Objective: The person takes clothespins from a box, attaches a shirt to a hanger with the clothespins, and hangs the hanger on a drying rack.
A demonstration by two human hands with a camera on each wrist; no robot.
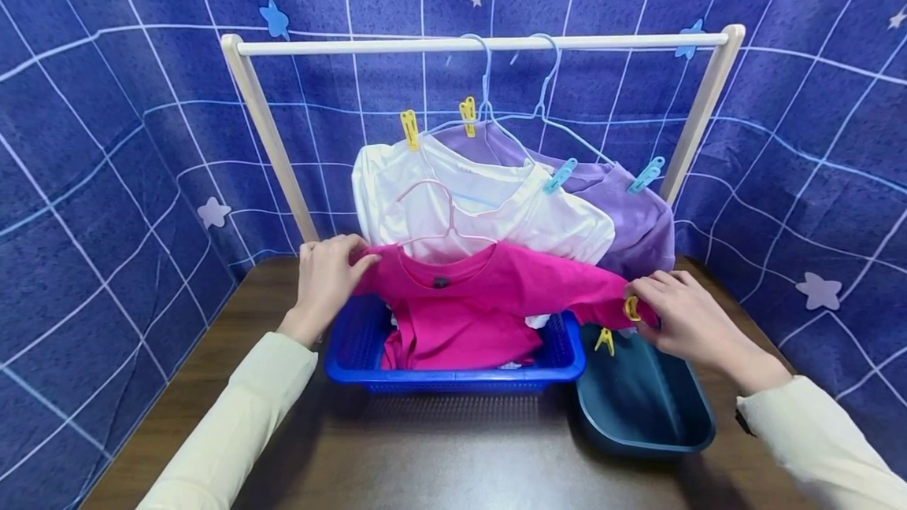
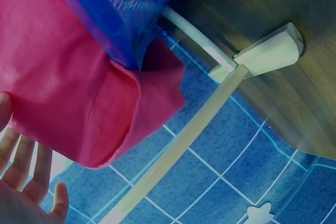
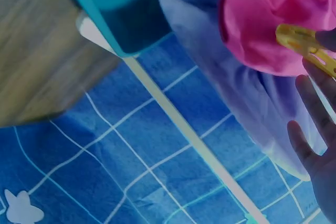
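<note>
A bright pink long-sleeved shirt [image 1: 468, 297] is held up over the blue basket [image 1: 453, 376], its lower part bunched inside. A pink hanger [image 1: 450, 215] sits in its neckline, hook upward. My left hand [image 1: 329, 278] pinches the shirt near its left shoulder; in the left wrist view the thumb [image 2: 4, 109] lies in front of the cloth and the fingers spread behind. At the far end of the other sleeve, my right hand [image 1: 683, 313] pinches a yellow clothespin [image 3: 296, 40], which overlaps the pink cloth in the right wrist view.
A wooden rack [image 1: 602, 42] behind bears a white shirt [image 1: 397, 179] and a purple shirt [image 1: 638, 219] on blue hangers, with yellow and blue clothespins. Right of the basket stands a dark teal bin [image 1: 638, 415]; another yellow clothespin [image 1: 605, 341] shows over its back part.
</note>
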